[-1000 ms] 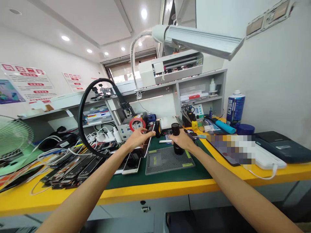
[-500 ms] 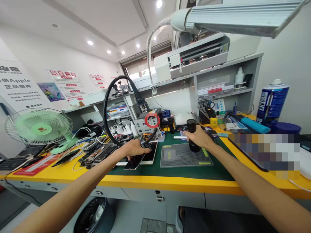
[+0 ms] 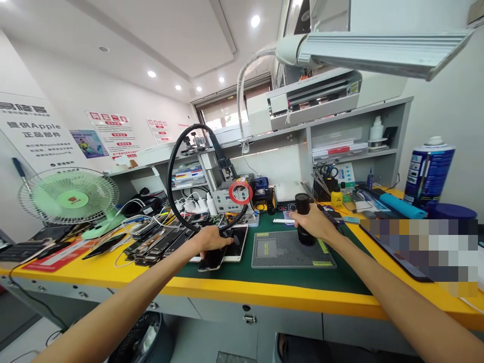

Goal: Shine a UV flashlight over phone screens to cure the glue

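My left hand (image 3: pixel 212 240) is closed round a dark smartphone (image 3: pixel 212 261), gripping it by its edges above a white-framed tablet (image 3: pixel 236 244). To the right, my right hand (image 3: pixel 313 222) is wrapped round a black cylinder (image 3: pixel 303 205) that looks like a flashlight. The cylinder is upright, its wider end down on or just over a grey perforated mat (image 3: pixel 278 257). A thin white stick-like tool (image 3: pixel 283 221) lies near my right fingertips. Both items rest on a green work mat (image 3: pixel 234 275).
Several phones and parts (image 3: pixel 159 247) are piled left of the tablet, near a green fan (image 3: pixel 71 199). A black hose (image 3: pixel 171 176) loops above my left hand. A blue spray can (image 3: pixel 429 174) and yellow bottle (image 3: pixel 336 197) stand right. A lamp (image 3: pixel 378 53) hangs overhead.
The camera view has tilted up slightly, so the bench sits lower in the picture. Both hands keep their grips on the phone and the black cylinder, with little movement.
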`<action>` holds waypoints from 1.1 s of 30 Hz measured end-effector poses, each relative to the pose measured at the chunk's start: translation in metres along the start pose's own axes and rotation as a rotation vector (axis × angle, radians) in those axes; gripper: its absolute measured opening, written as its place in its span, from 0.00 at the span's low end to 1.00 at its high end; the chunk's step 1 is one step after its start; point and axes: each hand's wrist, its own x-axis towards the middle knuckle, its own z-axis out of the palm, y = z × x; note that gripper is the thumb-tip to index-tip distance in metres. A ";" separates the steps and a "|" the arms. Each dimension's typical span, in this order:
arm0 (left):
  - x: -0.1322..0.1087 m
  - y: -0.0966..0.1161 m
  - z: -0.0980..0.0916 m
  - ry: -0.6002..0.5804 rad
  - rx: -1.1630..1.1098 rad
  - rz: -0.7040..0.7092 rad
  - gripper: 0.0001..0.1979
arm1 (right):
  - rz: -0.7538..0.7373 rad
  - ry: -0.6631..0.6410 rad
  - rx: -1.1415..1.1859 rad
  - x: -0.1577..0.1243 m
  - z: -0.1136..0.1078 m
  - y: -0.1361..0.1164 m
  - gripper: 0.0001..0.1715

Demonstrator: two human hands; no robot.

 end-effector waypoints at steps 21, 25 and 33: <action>0.024 -0.007 -0.007 0.104 0.310 -0.070 0.19 | 0.033 -0.003 -0.097 -0.003 -0.003 -0.009 0.19; 0.027 -0.012 -0.001 0.147 0.340 -0.072 0.19 | 0.022 -0.001 -0.102 -0.002 -0.002 -0.008 0.19; 0.026 -0.017 0.009 0.235 0.384 -0.050 0.19 | 0.009 0.003 -0.116 -0.001 -0.002 -0.008 0.18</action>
